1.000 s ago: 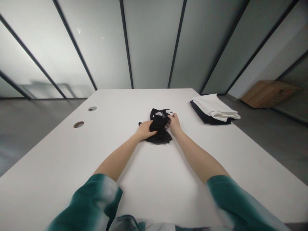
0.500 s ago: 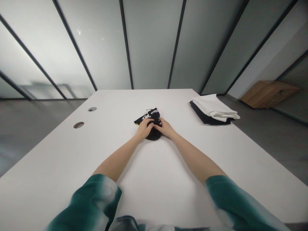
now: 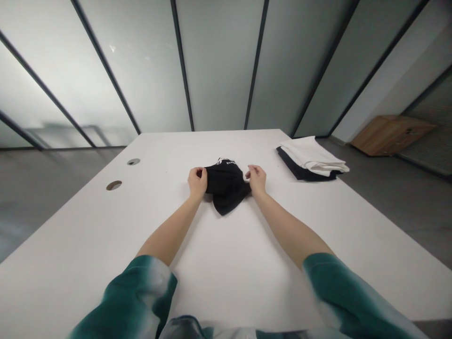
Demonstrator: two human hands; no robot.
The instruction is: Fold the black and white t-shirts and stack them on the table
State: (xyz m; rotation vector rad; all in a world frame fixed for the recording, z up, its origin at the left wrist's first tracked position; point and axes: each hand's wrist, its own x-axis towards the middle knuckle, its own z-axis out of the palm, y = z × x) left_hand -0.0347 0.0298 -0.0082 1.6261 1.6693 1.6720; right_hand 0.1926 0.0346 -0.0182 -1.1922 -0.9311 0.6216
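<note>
A crumpled black cloth garment (image 3: 226,181) with white lettering on its far side lies bunched on the white table. My left hand (image 3: 197,181) is closed in a pinch on its left edge, with the fabric drawn out toward it. Beside the right edge is my right hand (image 3: 257,178), its fingers bent and apart, nothing visible between the fingertips. A right-hand corner of the cloth meets the lower side of that hand. One rounded flap of the garment hangs toward me.
At the right edge of the white table (image 3: 169,263) lies a folded white cloth (image 3: 314,154) on a folded black cloth (image 3: 300,172). Two round holes (image 3: 114,185) pierce the tabletop on the left. Frosted glass panels stand behind, and a wooden cabinet (image 3: 388,134) sits at right.
My hands have moved apart from close together over the garment, left hand leftward and right hand rightward. The black cloth has spread wider, and less of its white print shows.
</note>
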